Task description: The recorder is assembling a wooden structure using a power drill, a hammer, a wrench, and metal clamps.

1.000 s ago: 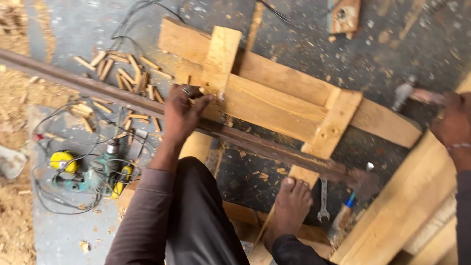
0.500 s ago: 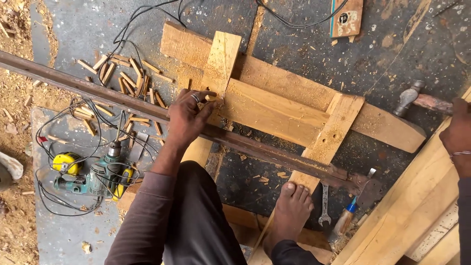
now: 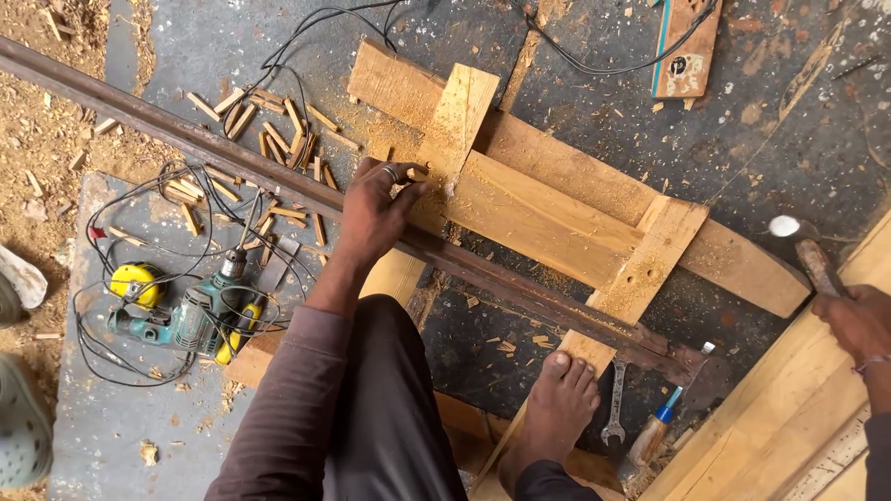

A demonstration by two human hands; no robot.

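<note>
The left hand (image 3: 379,206) rests on the near end of an upright wooden cross-piece (image 3: 452,130), fingers pinched around a small wooden peg (image 3: 415,173) held at the joint; the pinch keeps the peg standing where the cross-piece laps over the long planks (image 3: 548,209). The right hand (image 3: 858,320), at the right edge of the scene, is closed around the handle of a hammer (image 3: 806,249), whose head is lifted clear of the work and well apart from the peg, a posture consistent with a raised striking tool. The planks lie flat on the dark floor, running from far left to near right, with a second cross-piece (image 3: 640,278) laid over them nearer the right. A long rusty metal bar (image 3: 278,176) runs diagonally across the near edge of the assembly, and the bare foot (image 3: 555,417) sits on the near end of the second cross-piece just beside the bar; this placement appears to pin the frame against shifting. Loose wooden pegs (image 3: 269,130) lie scattered left of the left hand, within reach. A power drill (image 3: 200,311) with tangled cable lies on the near left, and a spanner (image 3: 614,408) and a blue-handled tool (image 3: 654,436) lie right of the foot.
</note>
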